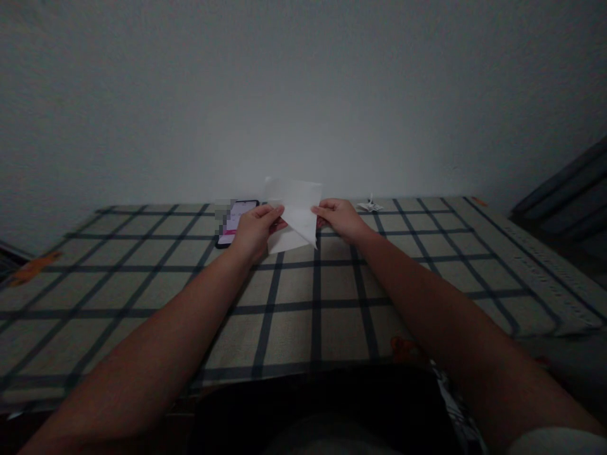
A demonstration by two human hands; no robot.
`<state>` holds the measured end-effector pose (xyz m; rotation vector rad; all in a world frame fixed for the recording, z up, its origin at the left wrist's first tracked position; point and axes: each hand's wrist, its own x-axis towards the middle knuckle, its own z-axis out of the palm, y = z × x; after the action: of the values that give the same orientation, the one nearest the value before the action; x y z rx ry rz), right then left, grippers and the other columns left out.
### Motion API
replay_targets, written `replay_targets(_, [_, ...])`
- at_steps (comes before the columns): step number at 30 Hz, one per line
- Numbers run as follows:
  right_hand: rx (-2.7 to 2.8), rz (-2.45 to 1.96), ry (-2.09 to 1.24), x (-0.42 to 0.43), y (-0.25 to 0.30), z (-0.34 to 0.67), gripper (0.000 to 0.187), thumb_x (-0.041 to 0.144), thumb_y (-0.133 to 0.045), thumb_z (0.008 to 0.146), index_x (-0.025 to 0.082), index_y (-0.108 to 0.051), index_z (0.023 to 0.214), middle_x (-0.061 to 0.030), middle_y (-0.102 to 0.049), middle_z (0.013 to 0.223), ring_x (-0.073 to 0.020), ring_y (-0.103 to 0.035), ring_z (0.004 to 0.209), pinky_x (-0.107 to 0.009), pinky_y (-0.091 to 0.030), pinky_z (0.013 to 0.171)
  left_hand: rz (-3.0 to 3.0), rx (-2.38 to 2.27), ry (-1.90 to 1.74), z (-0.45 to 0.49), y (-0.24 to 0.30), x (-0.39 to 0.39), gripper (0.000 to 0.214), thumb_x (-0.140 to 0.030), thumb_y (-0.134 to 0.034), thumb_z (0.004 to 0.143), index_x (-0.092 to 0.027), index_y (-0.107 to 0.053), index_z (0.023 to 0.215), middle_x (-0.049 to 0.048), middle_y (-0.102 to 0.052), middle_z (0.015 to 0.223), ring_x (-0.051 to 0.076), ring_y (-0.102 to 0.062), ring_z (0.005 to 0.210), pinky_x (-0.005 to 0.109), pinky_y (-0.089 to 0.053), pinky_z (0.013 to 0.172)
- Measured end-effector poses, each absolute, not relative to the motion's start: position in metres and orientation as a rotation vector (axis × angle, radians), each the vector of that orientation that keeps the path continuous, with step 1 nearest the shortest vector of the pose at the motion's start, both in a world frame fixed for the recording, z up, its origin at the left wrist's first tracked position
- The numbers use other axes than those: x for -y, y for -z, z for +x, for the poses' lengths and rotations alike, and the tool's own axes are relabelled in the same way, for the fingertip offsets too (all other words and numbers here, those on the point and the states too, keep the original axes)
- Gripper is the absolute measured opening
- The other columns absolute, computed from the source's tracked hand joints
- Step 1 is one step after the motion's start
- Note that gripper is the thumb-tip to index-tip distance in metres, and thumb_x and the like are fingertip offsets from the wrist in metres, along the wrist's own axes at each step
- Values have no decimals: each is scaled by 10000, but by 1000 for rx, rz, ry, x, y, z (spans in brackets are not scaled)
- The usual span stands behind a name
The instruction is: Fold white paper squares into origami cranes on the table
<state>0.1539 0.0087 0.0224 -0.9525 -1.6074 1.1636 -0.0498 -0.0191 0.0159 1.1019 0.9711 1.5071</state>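
Note:
A sheet of white paper (pixel 296 202) is held up between my two hands, with a crease or fold across it and a pointed lower corner. My left hand (pixel 257 229) pinches its left side between thumb and fingers. On the opposite edge, my right hand (pixel 339 216) grips the paper the same way. Below the raised part, a lower flap or second layer of white paper (pixel 285 241) shows near the tablecloth; whether it is the same sheet I cannot tell. A phone (pixel 239 218) with a lit screen lies just beyond my left hand.
A checked tablecloth (pixel 303 341) covers the table, which meets a plain wall (pixel 303 95). Past my right hand sits a small folded white paper piece (pixel 370 206). Orange tassels (pixel 35 268) hang at the cloth's corners. A dark ridged object (pixel 564 196) stands at the right.

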Motion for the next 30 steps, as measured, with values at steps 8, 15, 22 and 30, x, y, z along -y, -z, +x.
replay_targets(8, [1618,-909,-1204,-13,-18,156,177,282,-674,831,168,-627,704,-9,-650,653,-112,-601,589,-263,-509,632,1084,-952,-1608,-49,-17,19,299,-373,-835,645,-162,-630,697,-8,-635,718,114,-615,704,297,-552,801])
replay_targets(15, [1650,-931,-1195,-10,-20,153,164,265,-656,838,174,-626,705,-4,-646,649,-105,-594,587,-242,-509,607,976,-957,-1652,-53,-15,14,231,-360,-759,734,-160,-647,762,21,-669,735,138,-642,708,284,-565,748])
replay_targets(22, [1611,-922,-1148,-18,-15,162,177,295,-677,812,169,-630,698,-12,-653,652,-107,-598,583,-244,-514,598,839,-957,-1591,-61,-27,14,179,-287,-572,855,-141,-659,801,70,-704,793,142,-670,723,239,-562,695])
replay_targets(30, [1492,-923,-1136,-13,-17,156,219,336,-705,795,172,-619,678,-1,-642,626,-106,-599,558,-250,-529,599,1112,-943,-1158,-48,-15,23,348,-397,-784,726,-106,-688,891,99,-717,834,170,-680,739,282,-580,658])
